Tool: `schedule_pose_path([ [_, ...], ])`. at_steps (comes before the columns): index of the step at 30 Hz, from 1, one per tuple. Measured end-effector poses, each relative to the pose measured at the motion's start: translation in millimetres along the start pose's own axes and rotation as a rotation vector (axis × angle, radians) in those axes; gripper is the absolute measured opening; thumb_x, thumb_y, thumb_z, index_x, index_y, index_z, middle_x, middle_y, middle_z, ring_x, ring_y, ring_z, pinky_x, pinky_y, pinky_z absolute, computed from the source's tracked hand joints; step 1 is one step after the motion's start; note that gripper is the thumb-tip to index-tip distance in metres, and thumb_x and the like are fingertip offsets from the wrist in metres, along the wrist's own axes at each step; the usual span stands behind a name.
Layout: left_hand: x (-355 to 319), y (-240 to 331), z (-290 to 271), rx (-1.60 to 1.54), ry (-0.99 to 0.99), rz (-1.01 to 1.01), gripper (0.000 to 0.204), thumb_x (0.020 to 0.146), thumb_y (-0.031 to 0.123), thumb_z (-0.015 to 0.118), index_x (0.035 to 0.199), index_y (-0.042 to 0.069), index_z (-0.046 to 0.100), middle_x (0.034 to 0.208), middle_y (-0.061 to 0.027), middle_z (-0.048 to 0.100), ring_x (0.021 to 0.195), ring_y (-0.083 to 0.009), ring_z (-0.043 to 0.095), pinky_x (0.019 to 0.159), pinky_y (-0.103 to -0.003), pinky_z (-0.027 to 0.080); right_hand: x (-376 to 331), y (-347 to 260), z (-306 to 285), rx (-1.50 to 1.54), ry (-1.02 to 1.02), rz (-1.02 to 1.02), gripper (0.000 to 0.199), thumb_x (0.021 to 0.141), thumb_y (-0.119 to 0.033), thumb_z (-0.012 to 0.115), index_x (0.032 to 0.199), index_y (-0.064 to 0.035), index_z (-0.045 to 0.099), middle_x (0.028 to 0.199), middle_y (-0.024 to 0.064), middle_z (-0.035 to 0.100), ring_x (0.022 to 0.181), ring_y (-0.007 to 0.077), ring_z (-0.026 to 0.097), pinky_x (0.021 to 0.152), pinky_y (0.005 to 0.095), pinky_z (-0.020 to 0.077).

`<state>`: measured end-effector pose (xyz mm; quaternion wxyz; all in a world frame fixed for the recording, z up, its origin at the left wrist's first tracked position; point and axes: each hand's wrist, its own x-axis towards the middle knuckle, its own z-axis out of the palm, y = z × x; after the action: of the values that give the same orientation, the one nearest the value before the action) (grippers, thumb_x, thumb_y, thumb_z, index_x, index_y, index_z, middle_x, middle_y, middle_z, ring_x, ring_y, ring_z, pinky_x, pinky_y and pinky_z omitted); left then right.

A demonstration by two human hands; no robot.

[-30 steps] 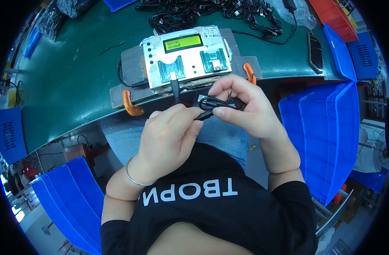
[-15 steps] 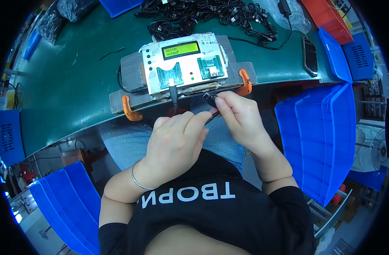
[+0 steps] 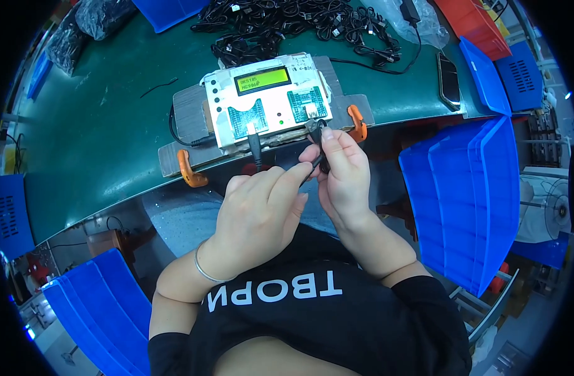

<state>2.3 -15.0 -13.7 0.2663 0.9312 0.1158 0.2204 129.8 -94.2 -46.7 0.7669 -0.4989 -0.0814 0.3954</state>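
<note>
My right hand (image 3: 348, 178) pinches the black plug end of a cable (image 3: 317, 133), held at the right-hand socket of a white tester box (image 3: 277, 103). Whether the plug is seated cannot be told. Close beside it, my left hand (image 3: 255, 207) is closed, with thumb and fingertips on a black stretch of the same cable or of another lead. A black plug (image 3: 255, 149) sits in the box's left socket, its lead running down behind my left hand. The box has a lit yellow-green screen (image 3: 262, 80), two green circuit boards and a lit green light.
Orange clamps (image 3: 190, 170) hold the grey board (image 3: 189, 106) under the box at the table edge. Behind lies a heap of black cables (image 3: 299, 22). A phone (image 3: 448, 81) rests at the right. Blue bins (image 3: 462, 200) stand on both sides of me.
My right hand has moved the plug up and slightly right, from below the box to its right socket. My left hand has barely moved. The view has shifted slightly.
</note>
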Motion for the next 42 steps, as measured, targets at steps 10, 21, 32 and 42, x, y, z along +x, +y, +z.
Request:
schedule_pose_path([
  [10, -1.5, -4.8, -4.2, -0.041, -0.035, 0.053, 0.052, 0.071, 0.009, 0.067, 0.121, 0.005, 0.053, 0.076, -0.0030, 0.052, 0.067, -0.0167, 0.056, 0.064, -0.030, 0.036, -4.1, 3.3, 4.7, 0.214, 0.111, -0.004, 0.015, 0.096, -0.018, 0.048, 0.095, -0.0047, 0.054, 0.083, 0.0100, 0.067, 0.062, 0.0076, 0.055, 0.059, 0.0197, 0.0461],
  [21, -0.9, -9.1, -8.4, -0.113, -0.016, 0.073, 0.051, 0.072, 0.009, 0.066, 0.122, 0.004, 0.053, 0.077, -0.0030, 0.053, 0.066, -0.0170, 0.055, 0.063, -0.031, 0.036, 0.2, 1.0, 14.1, 0.284, 0.101, 0.069, 0.017, 0.097, -0.019, 0.048, 0.102, -0.0032, 0.049, 0.087, 0.0136, 0.065, 0.066, 0.0129, 0.057, 0.066, 0.0298, 0.0497],
  [32, 2.4, -0.1, -16.0, -0.042, 0.007, 0.022, 0.045, 0.077, 0.012, 0.066, 0.120, 0.003, 0.055, 0.072, -0.0037, 0.055, 0.065, -0.0186, 0.055, 0.062, -0.030, 0.036, 0.2, -9.4, -14.6, -0.197, -0.167, 0.061, 0.023, 0.095, -0.023, 0.052, 0.085, -0.0033, 0.057, 0.078, 0.0021, 0.057, 0.066, 0.0075, 0.052, 0.062, 0.0197, 0.0430],
  [42, 3.6, 6.6, -12.3, -0.134, -0.096, 0.053, 0.011, 0.082, 0.016, 0.063, 0.083, 0.006, 0.060, 0.069, -0.0080, 0.060, 0.060, -0.0272, 0.058, 0.055, -0.035, 0.038, -12.4, -73.9, -16.5, -0.988, -0.668, -0.742, 0.021, 0.074, -0.012, 0.074, 0.076, -0.0021, 0.056, 0.066, 0.0067, 0.056, 0.055, 0.0189, 0.053, 0.050, 0.0275, 0.0406],
])
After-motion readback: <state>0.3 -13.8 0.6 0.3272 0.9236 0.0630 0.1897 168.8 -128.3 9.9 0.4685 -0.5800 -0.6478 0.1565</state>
